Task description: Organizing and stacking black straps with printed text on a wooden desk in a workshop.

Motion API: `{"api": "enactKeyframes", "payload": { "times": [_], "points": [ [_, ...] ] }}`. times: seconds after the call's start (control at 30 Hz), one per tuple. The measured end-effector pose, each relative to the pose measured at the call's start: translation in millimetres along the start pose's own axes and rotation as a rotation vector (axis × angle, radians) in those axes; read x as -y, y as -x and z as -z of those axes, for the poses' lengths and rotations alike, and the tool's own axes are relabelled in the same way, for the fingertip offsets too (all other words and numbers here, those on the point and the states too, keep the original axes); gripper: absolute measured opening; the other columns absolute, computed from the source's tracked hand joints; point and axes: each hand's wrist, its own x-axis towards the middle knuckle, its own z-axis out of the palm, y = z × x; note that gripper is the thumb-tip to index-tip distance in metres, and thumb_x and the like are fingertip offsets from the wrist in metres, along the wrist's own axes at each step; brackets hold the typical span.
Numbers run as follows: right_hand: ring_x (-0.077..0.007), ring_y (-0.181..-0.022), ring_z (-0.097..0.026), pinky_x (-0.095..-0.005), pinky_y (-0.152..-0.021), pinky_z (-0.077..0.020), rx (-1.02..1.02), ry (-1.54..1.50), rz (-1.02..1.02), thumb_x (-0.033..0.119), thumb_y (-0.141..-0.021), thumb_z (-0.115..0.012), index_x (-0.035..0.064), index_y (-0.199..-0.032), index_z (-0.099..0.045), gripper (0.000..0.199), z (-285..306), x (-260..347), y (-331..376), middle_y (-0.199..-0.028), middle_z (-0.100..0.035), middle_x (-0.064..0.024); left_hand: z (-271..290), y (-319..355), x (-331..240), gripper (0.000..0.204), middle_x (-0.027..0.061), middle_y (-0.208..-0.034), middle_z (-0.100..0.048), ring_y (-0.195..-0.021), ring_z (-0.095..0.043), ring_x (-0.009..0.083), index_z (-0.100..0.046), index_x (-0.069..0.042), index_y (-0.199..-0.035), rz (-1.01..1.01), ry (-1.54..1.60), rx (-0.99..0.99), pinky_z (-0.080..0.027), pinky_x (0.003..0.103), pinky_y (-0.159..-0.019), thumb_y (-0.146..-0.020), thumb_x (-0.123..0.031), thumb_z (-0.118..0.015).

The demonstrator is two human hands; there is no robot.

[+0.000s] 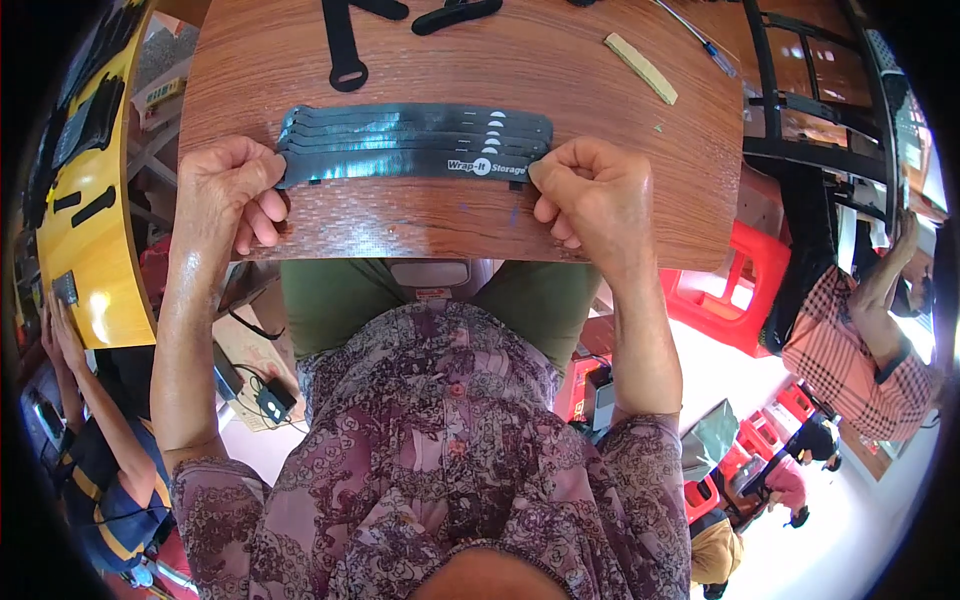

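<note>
Black straps [405, 140], already layered. Pinching near corners with left hand [228, 185] and right hand [600, 190]; leaving slotted strap [342, 45] loose beyond.

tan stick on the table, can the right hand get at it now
Probably yes: nothing seems to block the right hand from the tan stick, though it is pinching the black strips.

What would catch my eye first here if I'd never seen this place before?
Probably the overlapping row of shiny black strips near the close edge of the brown table, with the person's left hand and right hand at its two ends. Next, by colour, the bright red plastic stool below the table's right side and the yellow table at the far left.
</note>
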Motion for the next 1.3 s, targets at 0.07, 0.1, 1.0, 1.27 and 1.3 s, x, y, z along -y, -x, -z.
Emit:
{"api": "enactKeyframes", "payload": {
  "times": [0.07, 0.1, 1.0, 1.27, 1.3],
  "points": [
    [-0.0085, -0.046, -0.055, -0.0239, -0.041, -0.0434, -0.010, 0.003, 0.008, 0.008, -0.078, -0.058, -0.0034, -0.070, -0.062, 0.015, -1.0, 0.2, 0.6, -0.054, -0.060, -0.0073, -1.0, -0.2, -0.7, 0.013, 0.0061, -0.055, -0.057, -0.034, -0.049, 0.0088, -0.060, 0.001, -0.078, 0.002, 0.001, 0.004, -0.030, 0.018, -0.027, -0.082, -0.012, -0.057],
    [-0.0086, -0.046, -0.055, -0.0240, -0.041, -0.0431, -0.021, 0.006, 0.017, 0.008, -0.078, -0.057, -0.0031, -0.069, -0.061, 0.014, -1.5, 0.3, 0.8, -0.054, -0.060, -0.0071, -1.8, -0.4, -2.1, 0.013, 0.0060, -0.055, -0.057, -0.034, -0.049, 0.0088, -0.060, 0.001, -0.078, 0.005, -0.007, 0.004, -0.030, 0.018, -0.027, -0.082, -0.012, -0.057],
    [-0.0073, -0.036, -0.042, -0.0226, -0.033, -0.0292, -0.088, 0.155, 0.108, 0.013, -0.078, -0.065, 0.0034, -0.067, -0.057, 0.016, -6.1, -9.1, -2.2, -0.049, -0.053, -0.0033, 3.7, 0.2, 0.4, 0.015, 0.0048, -0.057, -0.059, -0.037, -0.052, 0.0095, -0.060, -0.001, -0.077, -0.014, -0.004, 0.047, -0.032, 0.020, -0.029, -0.083, -0.014, -0.058],
    [-0.0121, -0.045, -0.055, -0.0270, -0.045, -0.0407, -0.067, 0.190, 0.084, 0.013, -0.076, -0.064, -0.0001, -0.065, -0.060, 0.017, -4.4, -1.5, -1.0, -0.049, -0.057, -0.0071, 5.0, 1.6, 2.9, 0.013, 0.0046, -0.056, -0.060, -0.040, -0.056, 0.0096, -0.060, -0.002, -0.079, -0.024, -0.043, 0.051, -0.032, 0.021, -0.030, -0.085, -0.013, -0.057],
    [-0.0117, -0.045, -0.055, -0.0269, -0.045, -0.0404, -0.069, 0.200, 0.085, 0.013, -0.076, -0.063, 0.0000, -0.065, -0.060, 0.017, -4.6, -0.9, -0.8, -0.048, -0.057, -0.0068, 5.2, 1.1, 3.2, 0.013, 0.0047, -0.056, -0.060, -0.040, -0.056, 0.0096, -0.060, -0.002, -0.079, -0.026, -0.040, 0.060, -0.033, 0.021, -0.030, -0.085, -0.013, -0.056]
  ]
}}
